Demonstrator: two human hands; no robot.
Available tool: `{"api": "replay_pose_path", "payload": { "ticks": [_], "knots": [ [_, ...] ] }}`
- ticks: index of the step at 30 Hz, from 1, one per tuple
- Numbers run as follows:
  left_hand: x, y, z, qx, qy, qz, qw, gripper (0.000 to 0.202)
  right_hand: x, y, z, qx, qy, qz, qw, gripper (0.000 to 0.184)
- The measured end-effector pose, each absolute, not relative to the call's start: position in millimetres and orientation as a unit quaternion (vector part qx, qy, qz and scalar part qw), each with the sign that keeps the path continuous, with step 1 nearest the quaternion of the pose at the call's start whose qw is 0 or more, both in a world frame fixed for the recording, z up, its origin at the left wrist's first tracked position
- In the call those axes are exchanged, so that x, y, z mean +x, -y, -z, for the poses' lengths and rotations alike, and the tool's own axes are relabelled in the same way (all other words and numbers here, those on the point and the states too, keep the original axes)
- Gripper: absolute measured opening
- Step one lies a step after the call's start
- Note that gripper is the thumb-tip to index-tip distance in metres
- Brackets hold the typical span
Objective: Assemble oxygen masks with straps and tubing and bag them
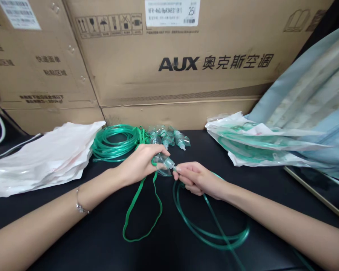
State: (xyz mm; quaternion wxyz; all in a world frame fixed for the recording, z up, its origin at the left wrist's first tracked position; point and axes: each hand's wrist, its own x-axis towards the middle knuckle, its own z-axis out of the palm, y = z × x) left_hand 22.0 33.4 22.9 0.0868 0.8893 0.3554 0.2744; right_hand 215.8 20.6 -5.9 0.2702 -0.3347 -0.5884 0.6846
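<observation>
Left hand (pixel 142 162) grips the clear plastic mask (pixel 164 165); right hand (pixel 193 178) pinches the thin green tubing (pixel 214 235) end at its port, above the black desk (pixel 101 241)

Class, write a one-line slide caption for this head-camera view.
Left hand grips a clear mask while right hand pinches green tubing at its port.

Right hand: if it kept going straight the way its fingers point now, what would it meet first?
The right hand points left, its fingers pinching the green tubing's end. Straight on, it would first meet the clear mask's port, held in the left hand. They look nearly touching already, though depth is unclear.
</observation>
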Motion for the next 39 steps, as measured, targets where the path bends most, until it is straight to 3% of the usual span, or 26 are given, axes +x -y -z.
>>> {"api": "replay_pose_path", "payload": {
  "ticks": [5,14,20,24,29,35,39],
  "knots": [
    [31.1,-24.2,-18.1,0.843,-0.419,-0.318,0.113,0.018,215.2,-20.5,6.5,-0.342,0.569,-0.692,0.285,0.029],
    [26.9,-30.1,-3.7,0.87,-0.323,-0.369,0.046,0.017,217.4,-24.0,7.0,-0.345,0.54,-0.717,0.274,0.025],
    [20.2,-44.8,-20.2,0.862,-0.368,-0.347,0.042,0.02,220.1,-25.9,-9.5,-0.338,0.546,-0.712,0.285,0.021],
    [7.7,-51.1,-35.7,0.868,-0.354,-0.347,0.022,0.024,229.2,-25.9,-23.6,-0.321,0.636,-0.641,0.286,0.028],
    [-3.3,-58.6,-39.8,0.892,-0.332,-0.301,0.058,0.025,234.0,-29.7,-25.4,-0.353,0.752,-0.501,0.242,0.029],
    [15.3,-57.1,-28.4,0.837,-0.419,-0.342,0.086,0.046,222.5,-26.7,-12.8,-0.359,0.704,-0.577,0.207,0.037],
    [26.4,-53.0,-26.5,0.756,-0.505,-0.365,0.199,0.039,215.3,-22.4,-6.0,-0.355,0.688,-0.593,0.22,0.038]
  ]
}}
